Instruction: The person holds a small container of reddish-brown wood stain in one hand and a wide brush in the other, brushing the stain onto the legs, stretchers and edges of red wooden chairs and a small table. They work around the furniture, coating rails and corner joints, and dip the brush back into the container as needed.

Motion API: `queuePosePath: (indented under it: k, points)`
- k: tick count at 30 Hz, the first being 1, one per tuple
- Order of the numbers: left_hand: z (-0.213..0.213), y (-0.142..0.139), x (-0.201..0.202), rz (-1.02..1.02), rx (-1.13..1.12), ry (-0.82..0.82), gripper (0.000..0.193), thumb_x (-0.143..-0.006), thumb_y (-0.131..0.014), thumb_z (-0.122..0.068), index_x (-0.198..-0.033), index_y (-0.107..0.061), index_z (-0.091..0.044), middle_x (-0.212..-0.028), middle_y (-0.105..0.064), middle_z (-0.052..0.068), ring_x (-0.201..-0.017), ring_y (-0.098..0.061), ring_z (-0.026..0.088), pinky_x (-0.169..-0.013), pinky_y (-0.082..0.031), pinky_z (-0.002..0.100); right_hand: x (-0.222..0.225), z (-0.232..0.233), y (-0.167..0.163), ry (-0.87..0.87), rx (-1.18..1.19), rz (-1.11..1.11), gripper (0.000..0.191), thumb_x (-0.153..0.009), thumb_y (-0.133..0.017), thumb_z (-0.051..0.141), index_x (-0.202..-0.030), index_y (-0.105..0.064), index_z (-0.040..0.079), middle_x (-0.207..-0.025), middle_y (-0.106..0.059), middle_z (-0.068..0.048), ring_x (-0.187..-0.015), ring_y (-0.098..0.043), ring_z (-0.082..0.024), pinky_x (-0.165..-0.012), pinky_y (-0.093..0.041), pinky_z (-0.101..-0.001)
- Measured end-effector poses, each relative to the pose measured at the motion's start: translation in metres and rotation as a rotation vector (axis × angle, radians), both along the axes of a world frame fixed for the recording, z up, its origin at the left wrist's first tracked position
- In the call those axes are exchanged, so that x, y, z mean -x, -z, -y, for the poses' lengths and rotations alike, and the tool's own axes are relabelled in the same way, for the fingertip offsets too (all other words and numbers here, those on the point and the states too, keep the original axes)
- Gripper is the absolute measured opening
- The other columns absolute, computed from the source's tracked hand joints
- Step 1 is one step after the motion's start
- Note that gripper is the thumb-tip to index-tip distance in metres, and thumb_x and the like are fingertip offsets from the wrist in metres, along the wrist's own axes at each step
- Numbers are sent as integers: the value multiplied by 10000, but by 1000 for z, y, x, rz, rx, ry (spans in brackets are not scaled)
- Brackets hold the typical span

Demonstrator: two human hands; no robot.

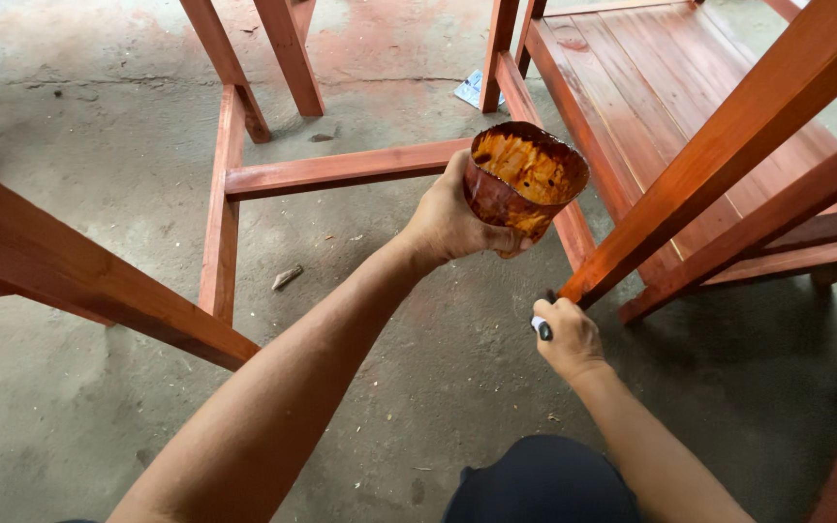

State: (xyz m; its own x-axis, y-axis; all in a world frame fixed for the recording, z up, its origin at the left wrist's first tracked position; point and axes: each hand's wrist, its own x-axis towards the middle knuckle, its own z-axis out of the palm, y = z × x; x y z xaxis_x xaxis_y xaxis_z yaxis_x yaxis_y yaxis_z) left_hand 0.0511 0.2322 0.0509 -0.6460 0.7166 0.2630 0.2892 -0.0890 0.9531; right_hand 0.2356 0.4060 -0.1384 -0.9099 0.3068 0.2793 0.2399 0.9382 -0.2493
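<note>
Hands at the stained chair frame

Knee (544, 479) in dark cloth sits lowest in view, one only. Two bare forearms rise from there. One right hand (566, 336) is a closed fist around one brush handle (542, 327), whose light end pokes out by the thumb; the fist sits just beside the foot of one slanted red-brown chair leg (719, 165), and the bristles are hidden. One left hand (449, 221), arm stretched forward and wrist bent, clamps one stain-crusted cup (523, 184) from the side, fingers wrapped under its base, thumb out of sight, mouth tilted toward the camera. Beyond lie one slatted seat (651, 77) and one horizontal rail (341, 169) above the concrete floor (99, 126).
</note>
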Motion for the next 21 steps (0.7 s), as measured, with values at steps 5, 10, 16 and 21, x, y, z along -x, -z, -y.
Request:
queuePosePath:
  k: [5,10,16,21]
  points:
    - [4,4,0,-2,65,-40,1065,-506,-1010,-179,-1381,-419,-41,-1285,-672,85,-1211,-670,185,-1038,-573,343,-1,13,15,-4,-26,78,269,-754,-738,39,-952,-638,191,-927,-577,-136,-982,-643,-371,-812,-566,-513]
    - [6,4,-1,47,-2,23,1054,-514,-1008,-181,-1367,-402,-49,-1289,-656,80,-1220,-652,185,-1044,-566,343,-28,18,13,-71,-18,155,379,-667,-797,13,-971,-626,163,-955,-569,-142,-1001,-631,-379,-802,-570,-513]
    - [4,7,3,15,15,-22,988,-514,-1016,-174,-1295,-424,-48,-1255,-676,91,-1207,-673,199,-1038,-578,351,-61,23,9,-122,3,87,281,-726,-757,14,-940,-624,138,-906,-587,-125,-939,-646,-347,-781,-588,-481]
    - [-15,17,-7,21,-112,33,1011,-516,-1011,-163,-1317,-403,-53,-1287,-641,103,-1218,-652,195,-1045,-576,355,-61,16,7,-162,-17,-14,199,-771,-698,-10,-895,-624,127,-929,-626,-85,-942,-643,-322,-783,-574,-455]
